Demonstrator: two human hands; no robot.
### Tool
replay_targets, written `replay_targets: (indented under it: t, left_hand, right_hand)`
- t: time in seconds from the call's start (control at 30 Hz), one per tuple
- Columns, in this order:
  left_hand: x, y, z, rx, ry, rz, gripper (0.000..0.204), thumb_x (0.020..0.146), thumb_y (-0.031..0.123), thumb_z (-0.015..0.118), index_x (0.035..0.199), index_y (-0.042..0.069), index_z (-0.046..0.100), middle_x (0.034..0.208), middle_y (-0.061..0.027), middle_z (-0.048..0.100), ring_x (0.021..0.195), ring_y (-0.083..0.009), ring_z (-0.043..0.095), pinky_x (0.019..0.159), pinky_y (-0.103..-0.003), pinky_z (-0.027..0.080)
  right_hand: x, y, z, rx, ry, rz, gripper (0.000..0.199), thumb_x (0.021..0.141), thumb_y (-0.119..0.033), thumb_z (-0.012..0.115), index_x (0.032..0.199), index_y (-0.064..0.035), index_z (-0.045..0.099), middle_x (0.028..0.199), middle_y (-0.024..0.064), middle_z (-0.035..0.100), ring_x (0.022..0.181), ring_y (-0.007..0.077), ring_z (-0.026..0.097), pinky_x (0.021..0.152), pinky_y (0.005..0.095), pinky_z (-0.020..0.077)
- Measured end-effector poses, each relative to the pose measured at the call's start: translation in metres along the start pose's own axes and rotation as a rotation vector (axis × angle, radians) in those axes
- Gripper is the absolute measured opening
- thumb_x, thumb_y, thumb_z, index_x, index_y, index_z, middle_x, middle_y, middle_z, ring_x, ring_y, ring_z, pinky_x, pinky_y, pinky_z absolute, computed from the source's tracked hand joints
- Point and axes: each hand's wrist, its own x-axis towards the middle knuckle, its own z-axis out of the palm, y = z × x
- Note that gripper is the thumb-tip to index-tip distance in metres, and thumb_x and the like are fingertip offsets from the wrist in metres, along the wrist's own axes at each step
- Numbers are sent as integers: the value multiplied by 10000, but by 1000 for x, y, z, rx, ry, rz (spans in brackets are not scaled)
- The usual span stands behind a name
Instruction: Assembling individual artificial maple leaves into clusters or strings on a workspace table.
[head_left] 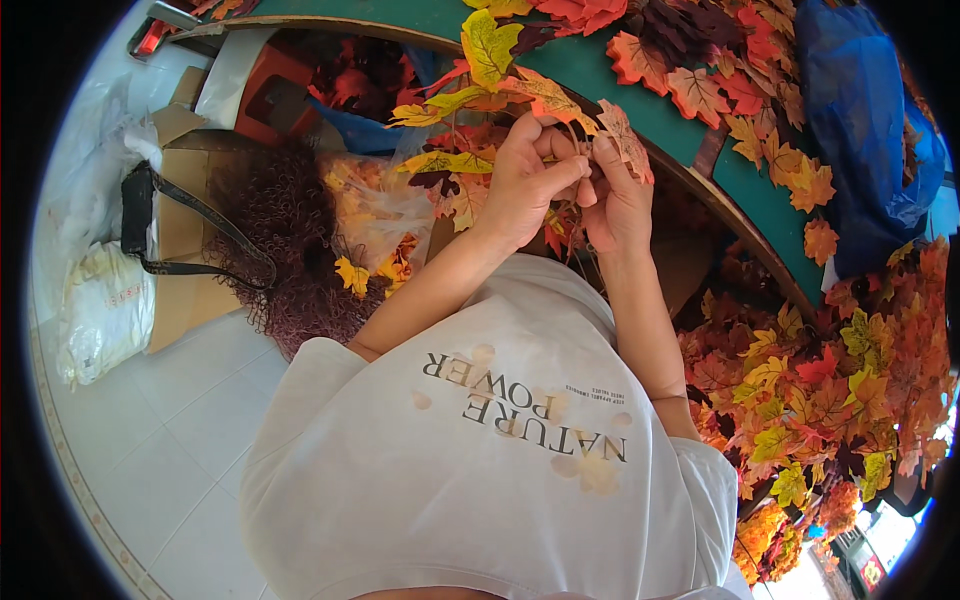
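Observation:
My left hand [535, 180] and my right hand [616, 205] meet at the table's near edge, their fingertips pressed together. Both are closed on an artificial maple leaf garland [455, 162], whose thin stem is mostly hidden by the fingers. Yellow, orange and red leaves of it fan out to the left of my left hand. A large yellow-green leaf [490, 48] sticks up beyond the hands. Against my right fingers stands a pinkish-orange maple leaf [626, 140]. Below the hands, more of the garland hangs down in front of my shirt.
The green table [400, 14] curves across the top, with loose maple leaves [697, 95] on it. A blue plastic bag [860, 130] sits at the far right, above a big heap of autumn leaves [800, 400]. On the left are a dark curly bundle [285, 230], a cardboard box [185, 270] and white bags [105, 310].

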Motion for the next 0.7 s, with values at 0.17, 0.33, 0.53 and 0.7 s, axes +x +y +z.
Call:
replay_targets:
  t: [0.17, 0.33, 0.53, 0.7]
  left_hand:
    - [2, -4, -5, -11, 9, -9, 393, 810, -63, 575, 1165, 36, 438, 800, -51, 543, 601, -166, 617, 533, -255, 536]
    - [3, -5, -5, -22, 10, -21, 408, 810, -68, 581, 1175, 45, 437, 806, -54, 542, 605, -170, 618, 534, -263, 539]
    - [4, -7, -9, -98, -1, 13, 427, 820, -72, 577, 1203, 47, 431, 784, -66, 550, 605, -177, 618, 523, -265, 528]
    - [9, -3, -19, -3, -90, -13, 446, 824, -70, 576, 1224, 53, 423, 757, -63, 554, 604, -169, 618, 518, -257, 523]
  right_hand:
    - [1, 1, 0, -5, -27, -21, 120, 872, -90, 624, 961, -22, 582, 803, 55, 625, 530, 85, 539, 397, 203, 395]
    - [-2, 1, 3, -24, 6, -52, 108, 869, -66, 622, 956, -17, 582, 770, 45, 609, 506, 84, 529, 413, 204, 395]
    - [-9, -2, 5, -144, -33, -133, 159, 840, -9, 640, 989, -8, 585, 779, 49, 612, 536, 121, 550, 466, 226, 422]
    - [-1, -3, -17, -361, -51, -188, 239, 829, -4, 658, 1056, 3, 584, 828, 42, 625, 699, 108, 585, 610, 228, 474]
